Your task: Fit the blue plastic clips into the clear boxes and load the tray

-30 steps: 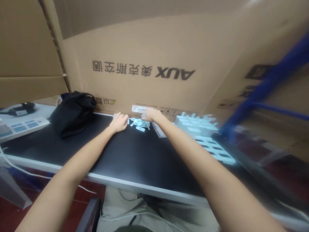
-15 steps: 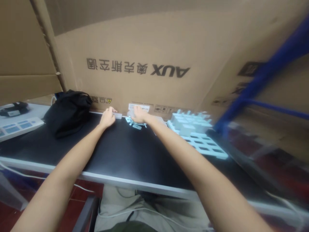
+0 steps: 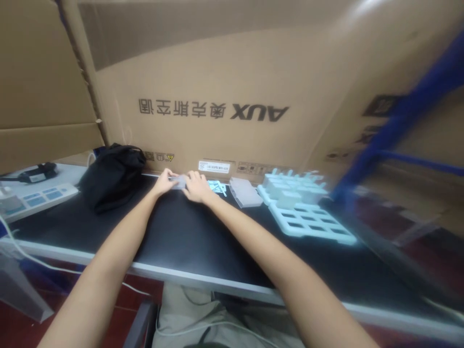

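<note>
We have a small clear plastic piece [image 3: 178, 182] between our two hands, at the far side of the black table top [image 3: 195, 241]. Our left hand [image 3: 164, 182] is curled, with the thumb and fingers gripping the left end. Our right hand [image 3: 196, 187] bends over the right end, and its fingers look closed on it too, though blur hides just how they press. We think we hold both ends so that it stays steady and does not turn. We cannot tell if it sits on the table or is lifted a bit.

Just to the right of our right hand is a little heap of light blue bits [image 3: 218, 187]. We guess they lie near so that this hand needs no long reach. Further right of that hand is a cloudy plastic case [image 3: 245, 192]. Past it is a light blue rack [image 3: 315, 222] with holes, and blocks with sticks [image 3: 288, 198] stand on its back part. The rack probably keeps the blocks in neat rows.

Well to the left of our left hand, a black bag [image 3: 113, 179] slumps on the table, maybe put there to be out of our way. Beyond both hands, a big cardboard box [image 3: 217, 63] stands like a wall, which may stop small things falling off the back.
</note>
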### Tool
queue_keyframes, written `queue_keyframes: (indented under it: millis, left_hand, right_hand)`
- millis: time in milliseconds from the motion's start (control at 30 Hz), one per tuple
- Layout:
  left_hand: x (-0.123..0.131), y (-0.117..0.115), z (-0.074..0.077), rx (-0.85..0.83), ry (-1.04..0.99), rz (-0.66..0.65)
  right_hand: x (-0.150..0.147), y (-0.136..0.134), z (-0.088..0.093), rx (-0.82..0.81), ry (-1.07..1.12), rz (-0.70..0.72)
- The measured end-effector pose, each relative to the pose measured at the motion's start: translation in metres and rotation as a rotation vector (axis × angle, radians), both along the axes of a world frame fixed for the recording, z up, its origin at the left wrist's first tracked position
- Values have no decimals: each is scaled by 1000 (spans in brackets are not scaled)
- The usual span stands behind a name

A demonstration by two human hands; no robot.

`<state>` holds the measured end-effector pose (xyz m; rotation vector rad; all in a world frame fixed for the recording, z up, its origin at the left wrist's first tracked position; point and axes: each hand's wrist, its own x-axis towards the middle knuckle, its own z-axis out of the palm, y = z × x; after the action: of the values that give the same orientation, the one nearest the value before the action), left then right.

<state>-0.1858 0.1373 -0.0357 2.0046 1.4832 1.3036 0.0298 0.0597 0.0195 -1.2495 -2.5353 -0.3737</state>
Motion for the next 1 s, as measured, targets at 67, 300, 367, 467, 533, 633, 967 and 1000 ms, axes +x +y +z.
queue_keyframes:
  millis: [67,300,367,467,533,633,967,1000]
  left_hand:
    - [0,-1,0,7,67,19]
    - [4,-7,1,-29,238,115]
    - [6,-9,2,-39,278,131]
    - [6,-10,3,-31,306,134]
    - [5,-10,3,-17,322,134]
    - [5,-9,4,6,370,125]
    - [11,-17,10,27,489,103]
    - [11,-18,11,23,499,105]
  right_hand:
    - [31,-7,19,68,62,-65]
    - [220,-60,38,502,575,-560]
    - [267,-75,16,480,736,-672]
    - [310,-86,-18,136,807,-800]
    - [320,-84,-31,-53,714,-850]
    - [320,-78,-37,-164,500,-870]
    - [305,-75,-35,-150,231,-947]
    - [304,-75,-36,-139,223,-947]
